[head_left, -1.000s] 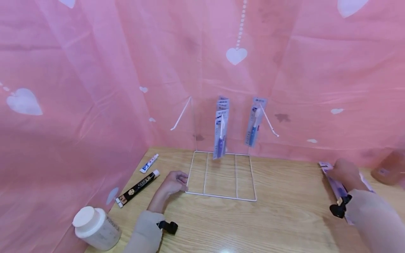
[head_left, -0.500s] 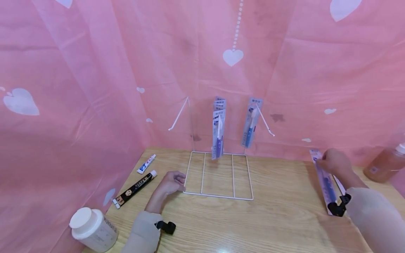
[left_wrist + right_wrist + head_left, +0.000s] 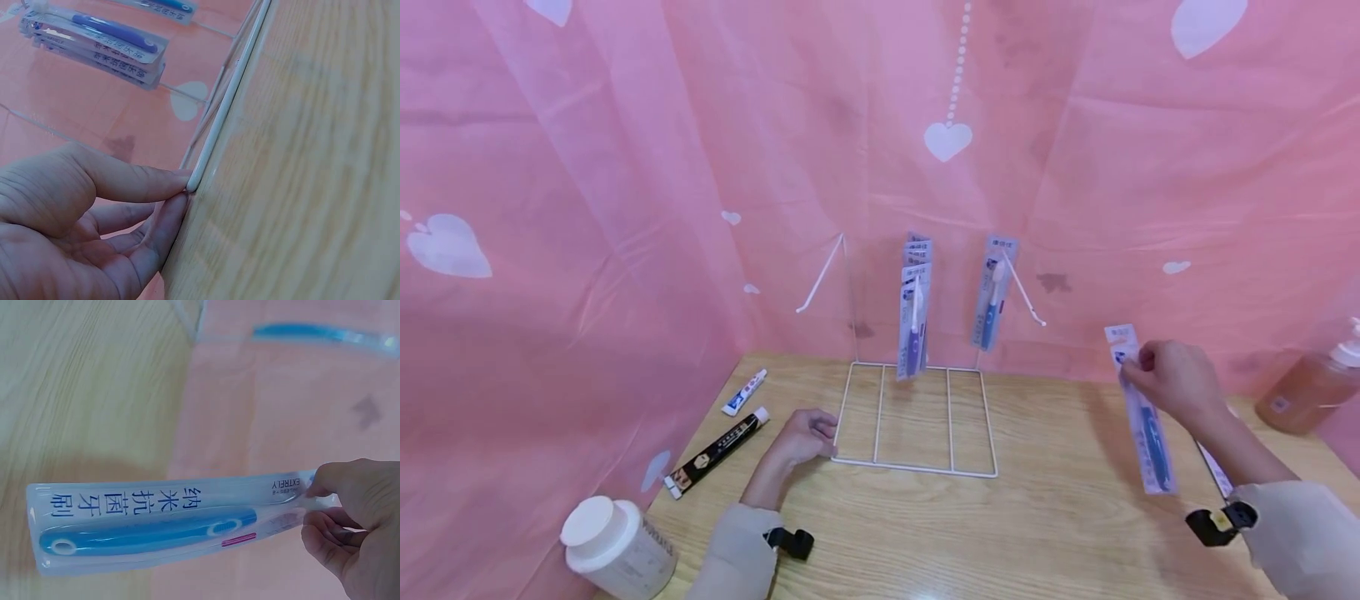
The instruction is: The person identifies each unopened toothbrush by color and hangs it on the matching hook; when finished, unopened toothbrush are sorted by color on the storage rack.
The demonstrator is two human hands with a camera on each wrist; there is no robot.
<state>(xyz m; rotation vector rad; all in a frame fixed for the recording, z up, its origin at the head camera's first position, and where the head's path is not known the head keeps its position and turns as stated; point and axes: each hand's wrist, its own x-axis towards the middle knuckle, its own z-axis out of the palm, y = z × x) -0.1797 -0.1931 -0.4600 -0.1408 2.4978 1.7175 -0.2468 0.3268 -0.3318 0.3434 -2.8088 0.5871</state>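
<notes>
My right hand (image 3: 1176, 379) pinches a packaged toothbrush (image 3: 150, 528) with a blue handle near its upper part, raised above the table at the right. At the left, my left hand (image 3: 805, 437) pinches the front left corner of a white wire rack (image 3: 913, 468); in the left wrist view, thumb and fingertips meet at the rack's wire (image 3: 215, 125). Several packaged toothbrushes (image 3: 913, 329) with a purple handle in front hang on the rack's middle hook. One blue packaged toothbrush (image 3: 992, 300) hangs on the right hook. The left hook (image 3: 820, 273) carries nothing.
Another package (image 3: 1213, 467) lies on the table under my right forearm. At the right stands an amber pump bottle (image 3: 1303, 392). Left are a small toothpaste tube (image 3: 745, 392), a black toothpaste tube (image 3: 717, 452) and a white jar (image 3: 617, 546). A pink curtain (image 3: 662, 167) hangs behind.
My right hand has lifted the toothbrush package off the table at the right and moved it leftward. The left hand stays at the rack's corner. The head view has shifted slightly.
</notes>
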